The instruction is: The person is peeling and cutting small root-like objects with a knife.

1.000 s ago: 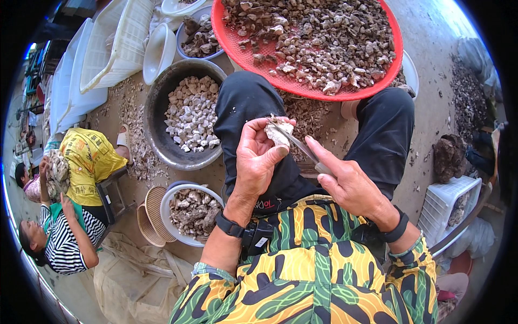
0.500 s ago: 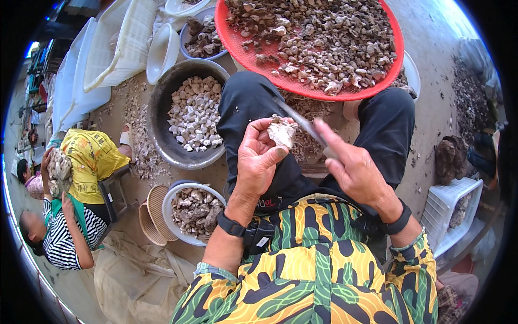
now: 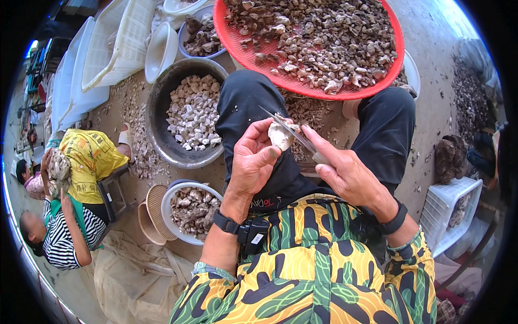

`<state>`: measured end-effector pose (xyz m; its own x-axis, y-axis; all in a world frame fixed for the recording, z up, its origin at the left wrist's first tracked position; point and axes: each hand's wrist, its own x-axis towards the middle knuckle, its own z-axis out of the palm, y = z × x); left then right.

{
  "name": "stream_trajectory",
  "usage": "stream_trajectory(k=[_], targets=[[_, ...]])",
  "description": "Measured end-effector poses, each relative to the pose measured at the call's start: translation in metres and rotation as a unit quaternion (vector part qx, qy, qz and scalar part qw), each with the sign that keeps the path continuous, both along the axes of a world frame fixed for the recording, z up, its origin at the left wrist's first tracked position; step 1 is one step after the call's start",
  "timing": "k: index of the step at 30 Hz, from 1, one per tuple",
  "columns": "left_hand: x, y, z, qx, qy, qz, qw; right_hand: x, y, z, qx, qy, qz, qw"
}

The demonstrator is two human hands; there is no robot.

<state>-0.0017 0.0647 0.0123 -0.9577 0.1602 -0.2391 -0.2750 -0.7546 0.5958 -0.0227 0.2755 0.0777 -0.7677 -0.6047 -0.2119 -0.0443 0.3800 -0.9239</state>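
Between thumb and fingers, my left hand (image 3: 252, 156) grips a pale, lumpy root chunk (image 3: 281, 135) with rough brown skin on its upper side. A knife (image 3: 303, 139) is in my right hand (image 3: 345, 168), its index finger laid along the back of the blade. The blade crosses the top of the chunk and touches it, its tip pointing to the upper left. Most of the knife's handle is hidden in my palm. Both hands are over my lap, between my knees.
Left of my knee stands a dark basin (image 3: 156, 127) of whitish pieces. Below it sits a white bowl (image 3: 168, 208) of brown chunks. A red sieve (image 3: 237, 46) heaped with pieces lies ahead. A co-worker in a striped shirt (image 3: 62, 243) sits at left; a white crate (image 3: 440, 216) stands right.
My right hand has moved slightly left and down, bringing the knife blade from beside the root chunk onto its top. The chunk has turned a little in my left hand.
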Motion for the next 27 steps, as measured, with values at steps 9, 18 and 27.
stream_trajectory(k=[9,18,27], targets=[[0.004,0.004,0.001,-0.007,-0.008,-0.031,0.999,-0.01,-0.01,-0.004,0.018,-0.004,-0.052,0.998],[-0.001,0.01,0.002,-0.024,0.031,0.019,0.999,0.016,0.018,0.003,0.069,0.091,0.063,0.991],[-0.002,0.014,-0.001,-0.107,0.053,0.021,0.993,0.018,0.011,0.009,0.106,0.058,0.022,0.992]])
